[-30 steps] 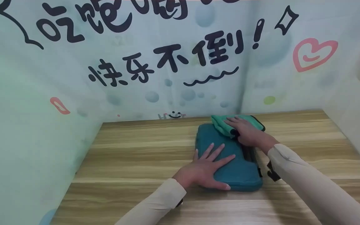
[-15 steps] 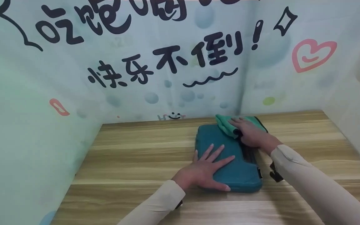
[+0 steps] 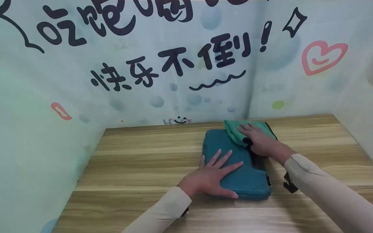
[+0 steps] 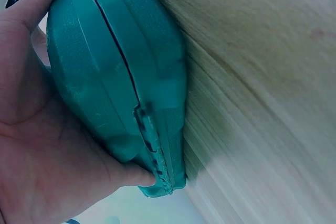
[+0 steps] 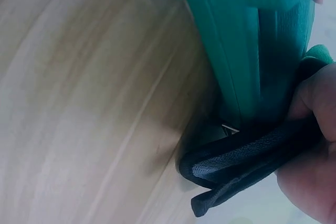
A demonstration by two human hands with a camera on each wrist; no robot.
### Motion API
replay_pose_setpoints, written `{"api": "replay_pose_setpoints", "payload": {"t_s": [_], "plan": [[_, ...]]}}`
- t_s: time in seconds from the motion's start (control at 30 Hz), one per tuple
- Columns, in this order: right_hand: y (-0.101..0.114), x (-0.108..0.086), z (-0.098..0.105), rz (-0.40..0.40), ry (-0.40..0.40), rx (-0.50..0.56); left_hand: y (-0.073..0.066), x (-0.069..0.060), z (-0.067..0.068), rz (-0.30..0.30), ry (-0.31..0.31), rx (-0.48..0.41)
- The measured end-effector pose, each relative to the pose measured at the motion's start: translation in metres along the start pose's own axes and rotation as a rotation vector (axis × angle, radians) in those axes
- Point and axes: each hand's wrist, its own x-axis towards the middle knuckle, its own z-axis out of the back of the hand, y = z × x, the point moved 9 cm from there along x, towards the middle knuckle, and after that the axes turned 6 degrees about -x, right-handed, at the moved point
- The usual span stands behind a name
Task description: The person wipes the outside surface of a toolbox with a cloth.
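A blue-green case point(image 3: 248, 182) lies flat on the wood-grained bench point(image 3: 141, 161), a little right of its middle, its long sides running toward the far edge, its far end close to that edge. The left hand point(image 3: 209, 179) rests on top of the near left part of the case, its grip spread wide, fingers fanned over the surface and thumb point(image 3: 228, 193) along the near edge; it is not closed around anything. The left wrist view shows the palm against the case and a seam point(image 4: 123, 59) running along the case's side. The right hand point(image 3: 259, 139) presses on a folded green cloth point(image 3: 233, 129) with dark trim, its fingers laid out long over the fabric, its grip loose. The cloth covers the far right corner of the case and reaches past it toward the bench's far edge. In the right wrist view a black folded piece point(image 5: 236, 163) juts out between hand and bench; whether it belongs to the cloth is unclear. Pale sleeves point(image 3: 332, 191) cover both forearms. Behind the far edge hangs a printed sheet point(image 3: 141, 106) with dark lettering.
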Motion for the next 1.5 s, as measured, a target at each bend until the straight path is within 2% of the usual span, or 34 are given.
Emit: {"api": "replay_pose_setpoints", "payload": {"t_s": [0.3,0.7,0.8,0.87,1.0,1.13,1.23,1.3,1.5], "plan": [[0.008,-0.013,-0.003,0.027,0.019,-0.005,0.001,0.002,0.000,0.019,0.010,0.010],[0.028,-0.034,-0.005,0.106,-0.002,-0.014,0.003,0.001,0.000,0.035,0.016,0.007],[0.031,-0.035,-0.004,0.111,-0.001,-0.020,0.003,0.001,0.000,0.025,0.002,0.019],[0.032,-0.036,-0.004,0.110,0.005,-0.020,0.004,0.000,0.000,0.013,-0.028,0.020],[0.035,-0.036,-0.002,0.110,0.023,-0.038,0.011,-0.005,0.001,0.023,-0.123,-0.050],[0.036,-0.035,-0.001,0.091,0.043,-0.048,0.024,-0.014,-0.001,0.092,-0.192,-0.197],[0.035,-0.034,-0.001,0.068,0.072,-0.038,0.032,-0.023,-0.005,0.137,-0.200,-0.290],[0.035,-0.034,-0.001,0.051,0.095,-0.031,0.036,-0.027,-0.007,0.151,-0.196,-0.317],[0.034,-0.030,0.002,0.026,0.135,-0.025,0.041,-0.030,-0.003,0.156,-0.139,-0.287]]}}
